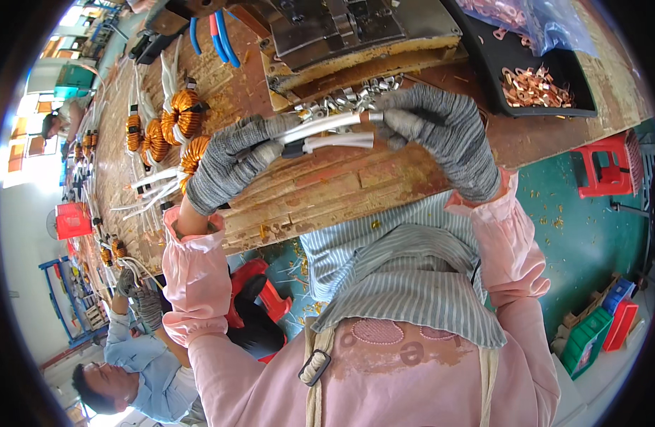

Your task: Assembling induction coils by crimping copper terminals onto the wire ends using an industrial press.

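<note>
Lug (374, 117) partly behind right hand (447, 132)

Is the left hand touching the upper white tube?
Touching: the head view shows the left hand gripping the upper white tube at its left end.

Wooden workbench (327, 192), orange coils (188, 117), silver terminals (349, 96), 1 black tray (548, 112)

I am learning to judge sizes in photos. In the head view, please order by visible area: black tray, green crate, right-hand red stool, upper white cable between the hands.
1. Black tray
2. Right-hand red stool and green crate: about alike, so unranked
3. Upper white cable
</note>
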### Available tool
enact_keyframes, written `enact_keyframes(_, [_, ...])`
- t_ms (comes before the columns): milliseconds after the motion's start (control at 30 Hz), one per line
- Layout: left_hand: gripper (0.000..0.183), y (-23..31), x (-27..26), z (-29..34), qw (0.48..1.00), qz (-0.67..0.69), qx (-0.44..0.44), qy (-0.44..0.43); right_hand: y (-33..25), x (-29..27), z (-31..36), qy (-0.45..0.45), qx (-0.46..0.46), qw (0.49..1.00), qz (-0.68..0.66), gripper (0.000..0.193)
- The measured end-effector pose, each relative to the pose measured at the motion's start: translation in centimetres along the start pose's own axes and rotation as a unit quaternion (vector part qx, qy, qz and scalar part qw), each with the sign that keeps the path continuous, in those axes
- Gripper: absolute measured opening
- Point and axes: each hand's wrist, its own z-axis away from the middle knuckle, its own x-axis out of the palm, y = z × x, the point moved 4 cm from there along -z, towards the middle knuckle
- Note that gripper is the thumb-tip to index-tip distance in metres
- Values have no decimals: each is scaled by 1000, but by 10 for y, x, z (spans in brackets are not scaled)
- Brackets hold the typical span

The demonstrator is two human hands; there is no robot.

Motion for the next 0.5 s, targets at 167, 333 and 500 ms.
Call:
enact_keyframes(167, [29,14,-22,-22,976,-164,73,122,-24,-5,-35,8,-116,987,114,21])
enact_keyframes(333, [28,5,-33,-33,977,-118,70,164,-39,-7,-58,8,-122,980,160,22])
enact_keyframes(500, [25,-4,-39,-37,973,-130,61,181,-40,-20,-77,-44,-102,992,56,24])
